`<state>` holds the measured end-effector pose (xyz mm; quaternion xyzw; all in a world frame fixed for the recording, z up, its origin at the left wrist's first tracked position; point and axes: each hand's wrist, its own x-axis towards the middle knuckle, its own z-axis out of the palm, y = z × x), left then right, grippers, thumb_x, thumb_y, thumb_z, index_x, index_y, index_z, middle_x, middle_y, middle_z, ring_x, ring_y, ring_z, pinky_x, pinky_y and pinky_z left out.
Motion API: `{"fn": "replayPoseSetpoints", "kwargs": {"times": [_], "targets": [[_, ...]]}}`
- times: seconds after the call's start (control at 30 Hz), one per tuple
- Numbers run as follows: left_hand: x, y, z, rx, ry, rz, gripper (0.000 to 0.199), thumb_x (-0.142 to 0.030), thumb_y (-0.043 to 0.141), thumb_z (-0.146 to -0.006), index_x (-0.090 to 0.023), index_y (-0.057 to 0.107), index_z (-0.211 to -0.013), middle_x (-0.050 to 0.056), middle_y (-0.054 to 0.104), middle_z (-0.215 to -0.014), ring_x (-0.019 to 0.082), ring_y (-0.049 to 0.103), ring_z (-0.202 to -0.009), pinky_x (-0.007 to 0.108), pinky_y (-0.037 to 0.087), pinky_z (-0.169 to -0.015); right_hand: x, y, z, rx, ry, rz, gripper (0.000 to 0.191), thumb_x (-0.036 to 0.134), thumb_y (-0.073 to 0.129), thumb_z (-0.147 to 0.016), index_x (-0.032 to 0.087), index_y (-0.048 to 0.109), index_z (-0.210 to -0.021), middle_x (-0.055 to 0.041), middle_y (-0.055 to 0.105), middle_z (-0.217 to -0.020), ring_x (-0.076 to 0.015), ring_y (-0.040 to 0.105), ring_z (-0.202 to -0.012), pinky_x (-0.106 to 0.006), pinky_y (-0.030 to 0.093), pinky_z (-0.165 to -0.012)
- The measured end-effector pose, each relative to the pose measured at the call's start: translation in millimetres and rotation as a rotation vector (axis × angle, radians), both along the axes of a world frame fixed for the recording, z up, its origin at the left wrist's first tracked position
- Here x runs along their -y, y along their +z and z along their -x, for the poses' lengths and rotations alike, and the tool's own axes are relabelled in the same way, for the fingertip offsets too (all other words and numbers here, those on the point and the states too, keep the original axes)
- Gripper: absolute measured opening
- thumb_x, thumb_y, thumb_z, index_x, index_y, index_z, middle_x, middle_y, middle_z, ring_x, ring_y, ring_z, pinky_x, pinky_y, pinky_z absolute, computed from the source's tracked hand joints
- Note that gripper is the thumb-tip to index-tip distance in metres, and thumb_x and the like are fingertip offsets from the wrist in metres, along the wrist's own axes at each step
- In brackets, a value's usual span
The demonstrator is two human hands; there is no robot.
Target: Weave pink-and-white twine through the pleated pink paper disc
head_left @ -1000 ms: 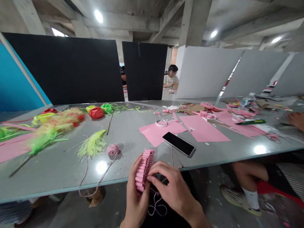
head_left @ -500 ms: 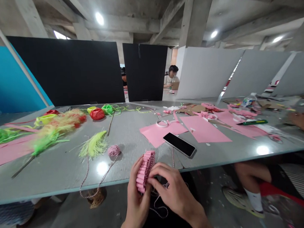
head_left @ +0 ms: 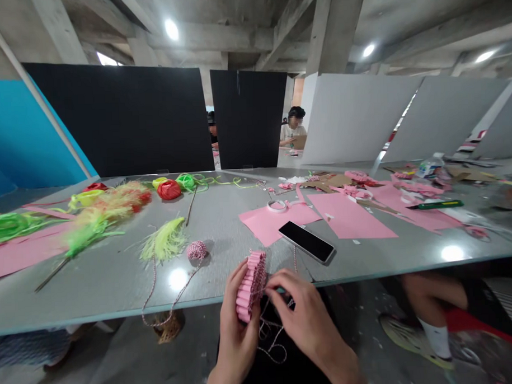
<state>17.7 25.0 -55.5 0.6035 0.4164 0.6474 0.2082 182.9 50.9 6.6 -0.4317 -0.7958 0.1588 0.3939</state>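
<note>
A bundle of small pink paper rolls (head_left: 248, 293), set side by side in a row, is gripped in my left hand (head_left: 234, 327), just off the table's front edge. Twisted red-and-white string shows along the bundle's right side. My right hand (head_left: 304, 311) is closed, its thumb and forefinger pinching the string (head_left: 275, 348) close to the bundle. Loops of that string hang below, over my dark clothing. On the table, a ball of the same string (head_left: 196, 250) lies to the left, its strand drooping over the edge.
A black phone (head_left: 307, 242) lies near pink paper sheets (head_left: 351, 215) and a tape roll (head_left: 276, 206). Yellow-green fringe (head_left: 164, 240), coloured ribbon balls (head_left: 169, 189) and a green cutter (head_left: 436, 205) are spread about. Black panels (head_left: 249, 119) line the back. Another person's leg (head_left: 430, 309) shows at right.
My right hand has drawn slightly away from the bundle, to the right, pulling the string. The left hand still holds the rolls. The view has shifted a little.
</note>
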Motion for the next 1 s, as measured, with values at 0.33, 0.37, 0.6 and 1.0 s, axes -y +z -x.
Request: {"fn": "replayPoseSetpoints", "kwargs": {"times": [0.33, 0.37, 0.6, 1.0], "targets": [[-1, -1.4, -4, -0.02, -0.047, -0.042, 0.056, -0.025, 0.056, -0.108, -0.035, 0.045, -0.162, 0.011, 0.05, -0.166, 0.032, 0.048, -0.154, 0.053, 0.04, -0.128, 7, 22.5, -2, -0.043, 0.202, 0.166, 0.013, 0.013, 0.068, -0.097, 0.025, 0.071, -0.099, -0.0012, 0.075, -0.104, -0.0191, 0.073, -0.093, -0.03, 0.057, -0.083], [0, -0.9, -4, -0.031, -0.046, -0.042, 0.056, -0.025, 0.055, -0.108, -0.035, 0.045, -0.162, 0.011, 0.049, -0.166, 0.032, 0.047, -0.154, 0.053, 0.04, -0.128, 7, 21.6, -3, -0.022, 0.2, 0.169, 0.014, 0.012, 0.066, -0.097, 0.024, 0.071, -0.094, -0.0007, 0.075, -0.1, -0.019, 0.072, -0.091, -0.031, 0.057, -0.083], [-2, -0.2, -4, -0.021, 0.002, 0.008, 0.054, -0.023, 0.054, -0.108, -0.035, 0.047, -0.16, 0.011, 0.054, -0.162, 0.031, 0.051, -0.151, 0.053, 0.04, -0.127, -18, 0.9, -36, 0.116, -0.278, 0.183, 0.013, 0.014, 0.067, -0.096, 0.023, 0.072, -0.087, -0.0045, 0.077, -0.087, -0.0245, 0.073, -0.077, -0.035, 0.055, -0.072], [-3, 0.7, -5, -0.094, -0.018, -0.024, 0.055, -0.019, 0.052, -0.108, -0.036, 0.045, -0.16, 0.01, 0.052, -0.163, 0.031, 0.049, -0.153, 0.053, 0.041, -0.126, -24, 5.9, -43, 0.169, -0.21, 0.272, 0.017, 0.018, 0.066, -0.098, 0.022, 0.077, -0.086, -0.006, 0.081, -0.092, -0.0249, 0.074, -0.083, -0.037, 0.053, -0.08]]}}
